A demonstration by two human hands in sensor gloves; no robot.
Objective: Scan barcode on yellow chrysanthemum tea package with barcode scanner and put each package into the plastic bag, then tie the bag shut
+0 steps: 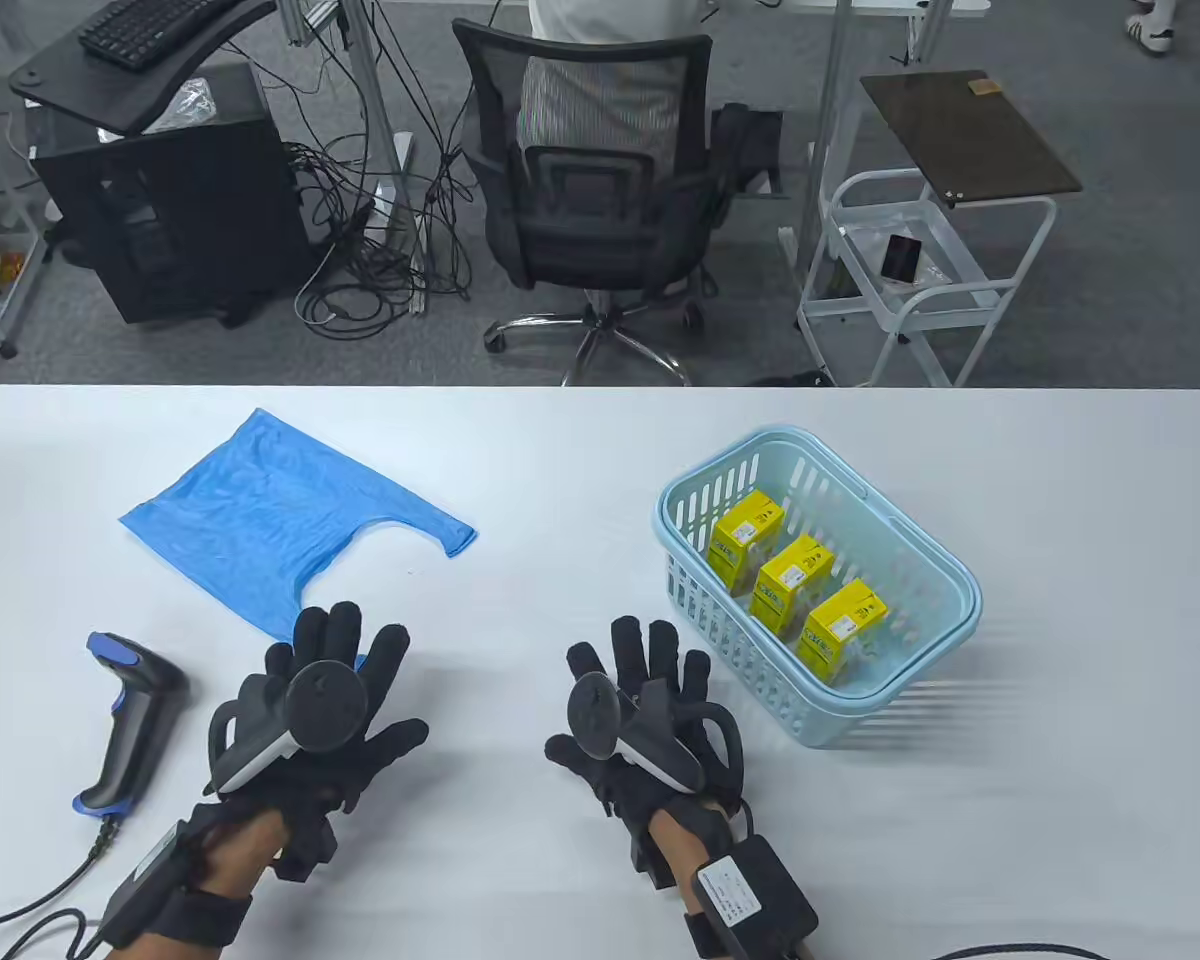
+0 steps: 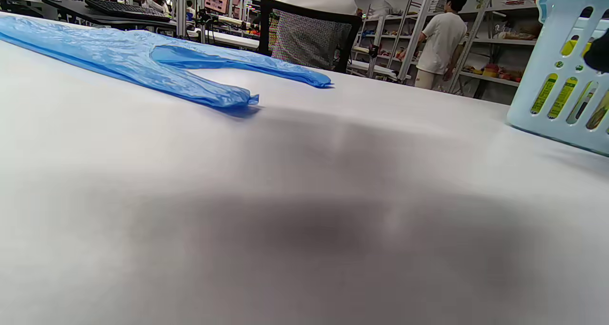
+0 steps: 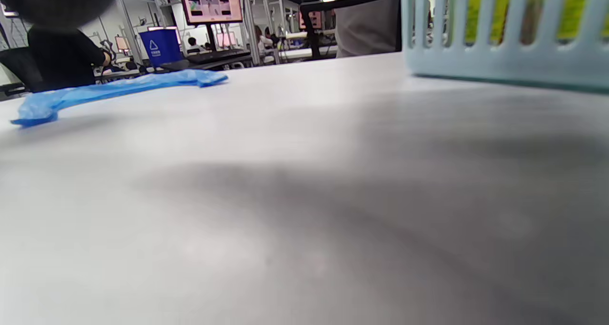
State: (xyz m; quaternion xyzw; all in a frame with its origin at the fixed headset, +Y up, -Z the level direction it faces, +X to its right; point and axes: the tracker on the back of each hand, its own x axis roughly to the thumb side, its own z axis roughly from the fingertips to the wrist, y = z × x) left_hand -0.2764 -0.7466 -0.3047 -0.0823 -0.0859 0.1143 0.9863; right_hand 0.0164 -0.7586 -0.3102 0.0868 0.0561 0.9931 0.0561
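Three yellow tea packages (image 1: 792,573) stand in a light blue basket (image 1: 920,540) at the right of the white table. A flat blue plastic bag (image 1: 270,510) lies at the left; it also shows in the left wrist view as a bag (image 2: 142,61) and in the right wrist view as a bag (image 3: 119,89). The black-and-blue barcode scanner (image 1: 125,720) lies near the front left, its cable running off the edge. My left hand (image 1: 345,650) rests flat, fingers spread, just right of the scanner and at the bag's near corner. My right hand (image 1: 650,655) lies flat beside the basket. Both hold nothing.
Beyond the table's far edge stand an office chair (image 1: 600,190) with a person seated, a white cart (image 1: 910,270) and a black desk unit (image 1: 160,200). The basket wall (image 2: 566,77) is close on the right; the basket (image 3: 504,54) looms in the right wrist view.
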